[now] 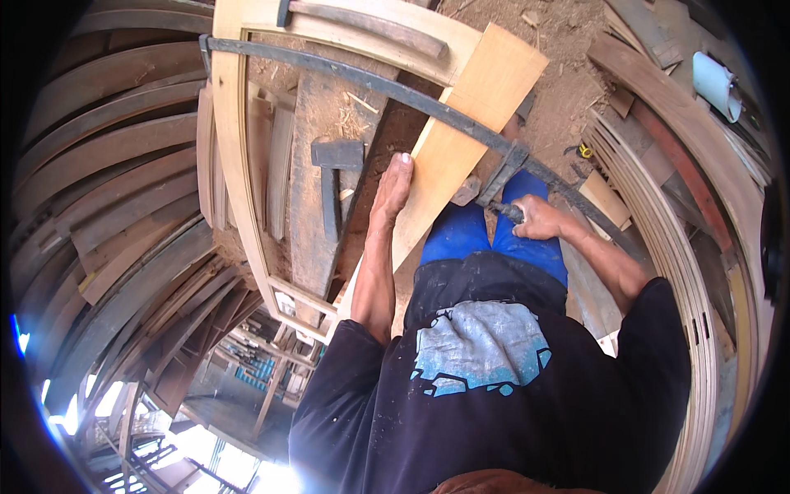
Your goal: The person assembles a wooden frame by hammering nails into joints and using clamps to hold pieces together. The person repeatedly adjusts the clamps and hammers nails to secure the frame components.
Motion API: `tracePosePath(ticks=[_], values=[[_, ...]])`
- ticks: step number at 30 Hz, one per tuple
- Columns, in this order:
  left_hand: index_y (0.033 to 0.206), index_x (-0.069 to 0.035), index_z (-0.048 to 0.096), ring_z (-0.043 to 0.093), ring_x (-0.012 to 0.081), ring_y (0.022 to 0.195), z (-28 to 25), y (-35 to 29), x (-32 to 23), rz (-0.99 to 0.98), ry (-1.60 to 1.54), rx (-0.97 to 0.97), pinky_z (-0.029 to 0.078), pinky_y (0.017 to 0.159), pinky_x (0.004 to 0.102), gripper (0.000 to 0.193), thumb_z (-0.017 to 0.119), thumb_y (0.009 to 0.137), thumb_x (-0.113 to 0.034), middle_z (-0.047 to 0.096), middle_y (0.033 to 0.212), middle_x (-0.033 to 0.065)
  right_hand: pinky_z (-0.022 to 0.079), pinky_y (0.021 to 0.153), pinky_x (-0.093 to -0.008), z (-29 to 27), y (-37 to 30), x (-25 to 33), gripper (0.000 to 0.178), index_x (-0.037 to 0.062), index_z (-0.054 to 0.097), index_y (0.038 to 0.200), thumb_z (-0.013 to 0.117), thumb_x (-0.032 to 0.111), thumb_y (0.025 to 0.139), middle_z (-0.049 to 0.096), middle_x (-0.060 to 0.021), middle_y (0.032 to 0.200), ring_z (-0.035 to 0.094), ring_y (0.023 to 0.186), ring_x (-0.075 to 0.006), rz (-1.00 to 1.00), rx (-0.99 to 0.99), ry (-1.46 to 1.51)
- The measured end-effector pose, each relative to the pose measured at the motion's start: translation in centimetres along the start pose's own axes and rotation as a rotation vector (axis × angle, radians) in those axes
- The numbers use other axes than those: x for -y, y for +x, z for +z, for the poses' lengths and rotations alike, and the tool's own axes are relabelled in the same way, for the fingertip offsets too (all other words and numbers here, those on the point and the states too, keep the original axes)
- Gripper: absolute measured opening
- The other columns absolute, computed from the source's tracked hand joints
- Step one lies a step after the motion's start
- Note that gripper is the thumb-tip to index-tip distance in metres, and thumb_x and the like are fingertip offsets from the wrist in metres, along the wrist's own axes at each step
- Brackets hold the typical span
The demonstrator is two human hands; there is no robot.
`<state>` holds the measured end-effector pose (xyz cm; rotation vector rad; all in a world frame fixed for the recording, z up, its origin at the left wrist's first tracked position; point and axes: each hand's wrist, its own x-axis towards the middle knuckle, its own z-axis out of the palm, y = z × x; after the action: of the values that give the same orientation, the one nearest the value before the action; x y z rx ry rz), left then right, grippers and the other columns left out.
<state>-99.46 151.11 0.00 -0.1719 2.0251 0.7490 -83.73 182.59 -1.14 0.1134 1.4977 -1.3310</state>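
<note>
1. The clamp [346, 68] lies beyond both hands: its bar runs from the upper left, over the frame [230, 156], then across the board [448, 152], and on toward the lower right.
2. The board's long axis runs from upper right to lower left, so bar and board cross at a steep angle, near the board's far end. The board appears to form the frame's right side.
3. The right hand [536, 216] is the nearer one to the clamp's working end. It is closed around the handle [507, 212], which sits on the near side of the bar, just by the slider [502, 174].
4. The left hand [393, 185] is on the board's left edge, on the near side of the bar and not touching it. Its thumb side shows; the other fingers are hidden, so I cannot tell whether it grips or only presses.
5. The hands are apart, with the board and a small block [467, 191] between them. Whether the block touches the board is hard to tell.
6. The handle points away from the board, toward the right hand; the clamp's far hook [205, 56] is at the frame's left edge. Board and frame therefore lie between hook and slider.
7. To the left of the left hand, inside the frame's outline, a hammer [339, 154] lies on a plank [306, 136], touched by neither hand.
8. The blue-clad legs [457, 235] are just below the slider, the right hand over one of them.
</note>
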Motion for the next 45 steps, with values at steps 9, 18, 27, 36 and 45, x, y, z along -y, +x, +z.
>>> tracePosePath(ticks=[9,18,27,36,45], values=[[0.117,0.000,0.055,0.061,0.0477,0.115,-0.6,-1.2,-0.9,-0.054,-0.039,-0.062,0.045,0.096,0.0510,0.063,0.043,0.101,-0.060,0.065,0.113,0.0320,0.052,0.088,-0.0524,-8.0,-3.5,19.1,0.047,-0.0007,0.056,0.125,0.066,0.028,0.089,0.068,-0.0305,0.106,0.066,0.103,-0.0463,-0.176,-0.466,-0.393],[0.129,-0.003,0.055,0.063,0.0439,0.117,-0.8,-2.6,-1.5,-0.042,-0.142,-0.162,0.047,0.101,0.0485,0.061,0.050,0.098,-0.055,0.068,0.117,0.0284,0.053,0.090,-0.0530,-15.6,10.7,29.9,0.054,0.0107,0.047,0.135,0.069,0.031,0.089,0.056,-0.0235,0.123,0.061,0.114,-0.0413,-0.099,-0.857,-0.860],[0.136,0.002,0.046,0.052,0.0467,0.128,-3.1,-2.2,-5.0,0.005,-0.315,-0.139,0.039,0.109,0.0497,0.064,0.046,0.101,-0.052,0.058,0.134,0.0304,0.051,0.083,-0.0474,-18.5,11.2,32.6,0.029,0.0022,0.057,0.106,0.063,0.023,0.087,0.062,-0.0247,0.102,0.064,0.098,-0.0341,-0.022,-0.446,-0.447],[0.135,0.003,0.045,0.034,0.0530,0.137,-7.6,3.9,-18.1,0.784,0.177,-0.743,0.029,0.113,0.0608,0.056,0.067,0.085,-0.013,0.037,0.145,0.0353,0.051,0.064,-0.0332,-18.5,-2.8,25.9,0.061,-0.0013,0.042,0.149,0.059,0.024,0.096,0.061,-0.0069,0.087,0.059,0.070,-0.0155,-0.249,-0.925,-0.100],[0.160,-0.010,0.023,-0.017,0.0529,0.149,-7.7,16.4,-22.0,0.386,0.598,-0.506,-0.012,0.118,0.0642,0.074,0.041,0.101,-0.052,-0.007,0.163,0.0350,0.047,0.043,-0.0194,-23.1,-8.2,26.1,0.062,0.0073,0.021,0.160,0.047,0.022,0.106,0.061,-0.0016,0.078,0.054,0.054,-0.0060,-0.078,-0.989,0.373]])
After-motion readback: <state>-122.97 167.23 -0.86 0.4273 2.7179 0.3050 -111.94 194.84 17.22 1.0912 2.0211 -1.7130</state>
